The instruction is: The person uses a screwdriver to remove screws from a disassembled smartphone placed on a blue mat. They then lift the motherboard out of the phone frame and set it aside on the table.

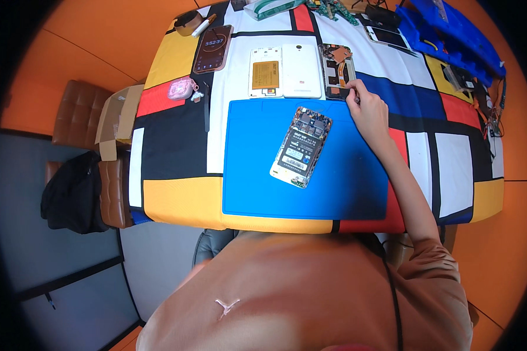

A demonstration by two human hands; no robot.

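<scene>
My right hand reaches across the table, its thumb and fingers closed at the lower right corner of a dark opened phone frame with copper-coloured parts. Of my left hand, at most a blurred skin-toned patch shows beside my torso; its fingers cannot be made out. On the blue mat lies another opened phone, tilted, with its dark battery and circuit board exposed. Beside the dark frame is a white phone back cover. Left of that lies a white phone body with a gold battery.
At the left lie a phone showing a clock, a pink case, dark tweezers and a tape roll. Blue bins stand far right near a white phone. A cardboard box is left of the table.
</scene>
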